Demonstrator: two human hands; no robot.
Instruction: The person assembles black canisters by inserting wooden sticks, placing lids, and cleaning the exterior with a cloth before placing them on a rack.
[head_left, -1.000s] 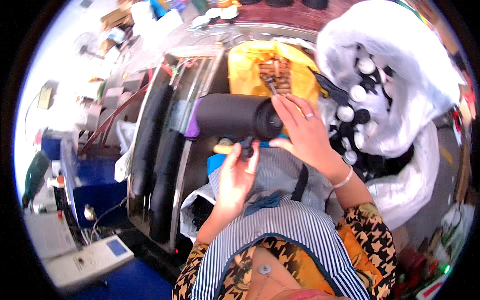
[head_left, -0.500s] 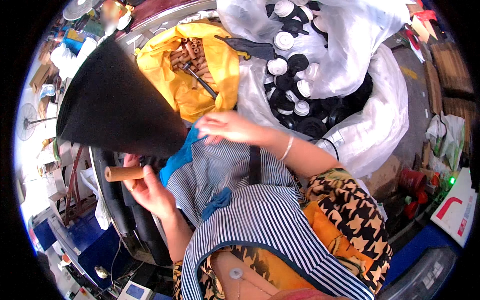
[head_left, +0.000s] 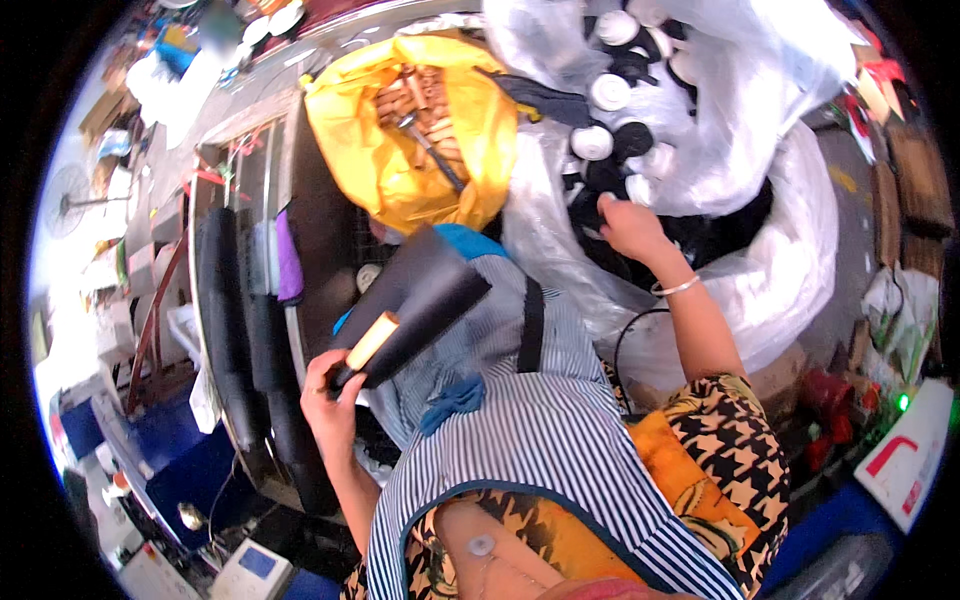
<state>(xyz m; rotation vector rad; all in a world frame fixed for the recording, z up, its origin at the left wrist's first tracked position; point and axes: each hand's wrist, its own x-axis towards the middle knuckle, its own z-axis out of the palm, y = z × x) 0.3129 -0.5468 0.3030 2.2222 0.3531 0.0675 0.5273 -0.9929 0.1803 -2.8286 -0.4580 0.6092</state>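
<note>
My left hand (head_left: 335,388) is closed around one end of a short light-brown cylinder (head_left: 373,342) and the narrow part of a black curved sheet (head_left: 425,300). The sheet stands up curled, its wide end away from me and blurred by motion. At the opening of a clear plastic bag (head_left: 800,240), my right hand (head_left: 634,230) has its fingers drawn together among white round caps (head_left: 592,143) and black round parts (head_left: 632,140). I cannot make out what its fingertips hold.
A yellow bag (head_left: 350,130) of similar brown cylinders (head_left: 440,130) lies ahead, with a black-handled tool (head_left: 440,165) on top. Black rolls (head_left: 228,330) stand at the left beside a purple cloth (head_left: 288,258). A white machine (head_left: 905,455) is at the right.
My right hand has moved from the sheet forward and right to the plastic bag. The black sheet has swung rightward, showing curled and narrower. The brown cylinder has tilted upward in my left hand.
</note>
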